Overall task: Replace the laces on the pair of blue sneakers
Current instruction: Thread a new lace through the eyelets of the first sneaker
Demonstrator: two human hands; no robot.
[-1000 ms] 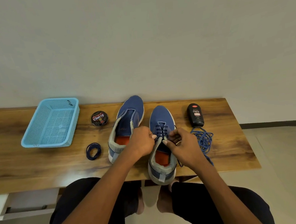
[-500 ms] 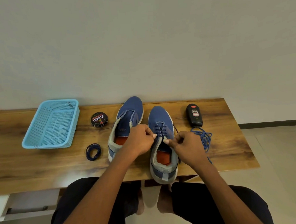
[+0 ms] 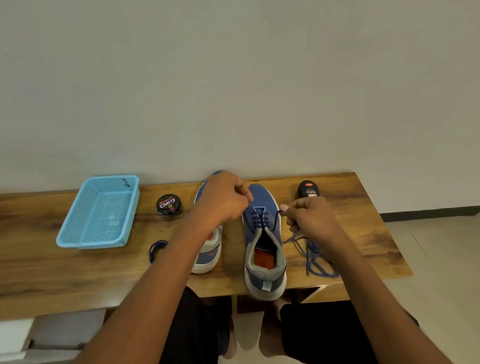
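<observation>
Our left forearm hides most of the left sneaker. The right sneaker lies heel toward us, toe to the wall, on the table. Our right hand pinches its dark lace; our left hand is fisted, its contents hidden.

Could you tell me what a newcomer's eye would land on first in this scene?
First the two hands at the table's middle: the left hand and right hand each pinch an end of the dark lace threaded through the right blue sneaker. Next, the light blue basket at far left.
</observation>
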